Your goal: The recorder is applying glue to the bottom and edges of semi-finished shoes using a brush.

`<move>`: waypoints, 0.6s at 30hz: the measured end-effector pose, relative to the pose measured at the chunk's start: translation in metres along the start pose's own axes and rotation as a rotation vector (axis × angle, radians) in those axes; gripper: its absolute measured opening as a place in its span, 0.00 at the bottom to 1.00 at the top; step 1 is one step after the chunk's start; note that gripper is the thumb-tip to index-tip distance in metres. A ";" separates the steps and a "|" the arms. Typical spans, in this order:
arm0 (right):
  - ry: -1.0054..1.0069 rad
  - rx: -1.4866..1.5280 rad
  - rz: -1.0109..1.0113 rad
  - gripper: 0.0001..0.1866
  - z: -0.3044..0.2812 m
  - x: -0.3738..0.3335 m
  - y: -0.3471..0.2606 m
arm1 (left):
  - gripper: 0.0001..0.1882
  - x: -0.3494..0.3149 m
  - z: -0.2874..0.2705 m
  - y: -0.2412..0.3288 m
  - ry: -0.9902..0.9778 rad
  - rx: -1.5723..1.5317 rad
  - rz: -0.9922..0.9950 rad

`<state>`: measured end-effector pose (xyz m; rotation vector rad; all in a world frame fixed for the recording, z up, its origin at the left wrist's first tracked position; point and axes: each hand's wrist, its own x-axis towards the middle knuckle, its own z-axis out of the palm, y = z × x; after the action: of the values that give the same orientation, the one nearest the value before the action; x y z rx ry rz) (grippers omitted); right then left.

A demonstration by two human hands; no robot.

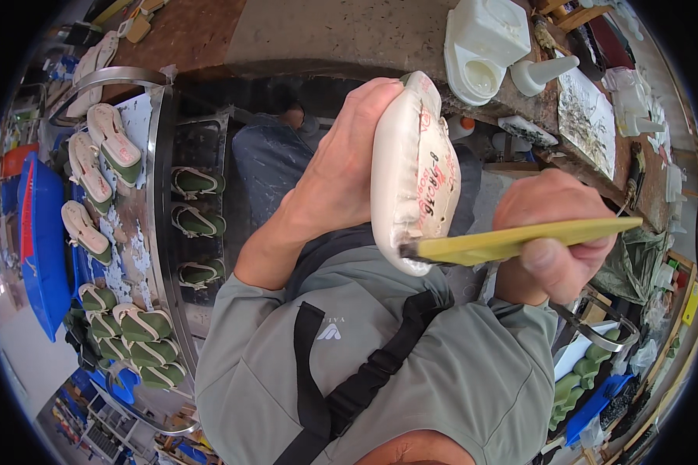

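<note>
My left hand (347,159) is wrapped round a cream shoe upper (395,174) stretched over a last. The underside, with its gathered edge and red and dark markings, is turned toward my right hand. Between the thumb and fingers of my right hand (554,225) is a flat yellow-handled brush (481,246). Its dark bristle tip touches, or nearly touches, the lower end of the shoe's underside. The last is mostly hidden inside the upper, with a bit of green at the top end.
A metal-framed rack (157,155) at left carries several cream shoes (116,143) and green lasts with cream straps (143,322). Beyond my hands, a worn workbench (326,35) holds a white plastic dispenser (485,50) and a nozzle-topped bottle (543,74). Blue trays (45,240) stand farther left.
</note>
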<state>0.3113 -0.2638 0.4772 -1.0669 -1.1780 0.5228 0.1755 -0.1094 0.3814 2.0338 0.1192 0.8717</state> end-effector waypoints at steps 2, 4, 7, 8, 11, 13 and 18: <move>-0.085 -0.017 -0.020 0.08 0.001 0.000 0.001 | 0.48 0.000 -0.001 0.000 0.012 0.006 0.006; 0.051 -0.003 0.045 0.07 0.004 0.005 0.007 | 0.48 0.002 -0.003 0.000 0.025 0.012 0.015; 0.109 -0.025 0.145 0.06 -0.002 0.008 0.015 | 0.48 0.006 -0.005 -0.001 0.032 0.173 0.179; 0.162 0.000 0.220 0.06 -0.003 0.008 0.016 | 0.48 0.007 -0.005 0.000 0.032 0.173 0.179; 0.074 -0.090 0.042 0.07 0.000 0.007 0.016 | 0.49 0.003 -0.009 0.003 0.025 0.139 0.121; 0.003 -0.145 -0.119 0.07 0.001 0.005 0.014 | 0.49 0.002 -0.009 0.004 -0.015 0.089 0.044; -0.135 -0.057 -0.241 0.10 -0.001 0.003 0.007 | 0.49 0.004 -0.006 0.003 -0.073 0.019 0.008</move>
<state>0.3148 -0.2587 0.4721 -0.9328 -1.4259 0.3786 0.1738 -0.1057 0.3882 2.0826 0.0785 0.8027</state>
